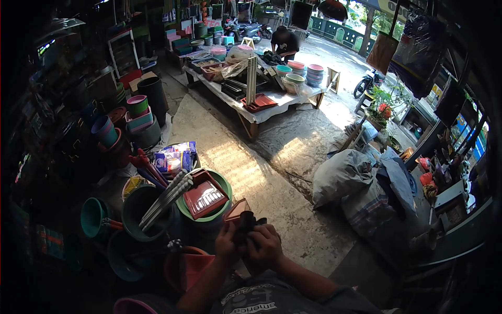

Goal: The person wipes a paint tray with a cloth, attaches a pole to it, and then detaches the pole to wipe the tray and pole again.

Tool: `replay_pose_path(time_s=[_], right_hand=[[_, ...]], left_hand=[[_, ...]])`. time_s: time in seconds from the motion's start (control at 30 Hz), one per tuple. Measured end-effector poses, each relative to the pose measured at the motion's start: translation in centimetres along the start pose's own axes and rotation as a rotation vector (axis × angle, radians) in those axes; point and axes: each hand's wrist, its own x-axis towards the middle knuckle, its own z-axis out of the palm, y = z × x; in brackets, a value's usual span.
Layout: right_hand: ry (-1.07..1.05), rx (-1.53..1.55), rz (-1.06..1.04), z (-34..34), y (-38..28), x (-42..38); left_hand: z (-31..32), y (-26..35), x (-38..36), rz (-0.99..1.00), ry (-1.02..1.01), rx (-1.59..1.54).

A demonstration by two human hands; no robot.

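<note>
Left hand (pixel 226 243) and right hand (pixel 265 242), fingers curled narrow, together held one small black object (pixel 246 223) of unclear material in front of the person's dark printed shirt (pixel 261 298). Its long axis ran roughly away from the body, upper end forward. Just beyond, one dark-red rectangular tray (pixel 206 198) lay over one round green basin (pixel 226 182).

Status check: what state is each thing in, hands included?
Left hand: closed on dark item
Right hand: closed on dark item
Dark item: held between both hands; shape unclear
Red tray: open side up
Green basin: open, tray on it
Pale sack: bulging
</note>
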Motion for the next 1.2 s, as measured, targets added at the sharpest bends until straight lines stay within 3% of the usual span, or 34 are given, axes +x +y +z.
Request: replay_pose_path(time_s=[0.1,0.17,0.27,0.33,0.37,0.5,0.57,0.7,0.8,0.93,1.13,1.2], right_hand=[[-0.044,0.031,0.047,-0.7,-0.3,-3.0],[-0.095,-0.057,-0.222,-0.9,-0.8,-3.6],[0.028,-0.088,-0.091,0.7,-0.2,-1.9],[0.036,-0.074,-0.091,1.2,0.4,-0.4],[0.057,-0.052,-0.079,1.3,0.1,0.1],[0.064,-0.066,-0.056,1.9,-0.9,0.6],[-0.034,-0.15,-0.151,2.4,-0.6,-0.3],[-0.222,-0.09,-0.314,0.1,0.3,-1.6],[-0.213,-0.082,-0.224,0.4,1.5,-0.9],[-0.015,-0.076,-0.166,2.4,0.0,0.8],[0.015,0.008,-0.279,2.8,2.4,-1.2],[0.218,-0.036,-0.149,2.7,4.9,-1.1]], left_hand=[[-0.2,3.1,1.3,-0.042,-0.123,-0.252],[0.4,3.5,1.4,-0.061,-0.109,-0.215],[0.3,2.8,1.5,-0.108,-0.117,-0.148],[0.8,3.0,1.8,0.235,-0.257,0.403],[1.3,2.6,1.1,0.151,-0.212,0.052],[2.1,2.4,0.8,0.199,-0.213,0.107],[1.2,3.0,1.4,0.068,-0.122,-0.033],[-0.7,3.9,2.8,0.066,-0.057,-0.372],[1.1,6.5,1.5,-0.014,-0.121,-0.379],[-0.3,3.0,2.1,0.029,-0.148,-0.307],[-0.8,3.4,0.3,-0.053,-0.022,-0.353],[0.8,4.5,-1.3,-0.061,-0.063,-0.403]])
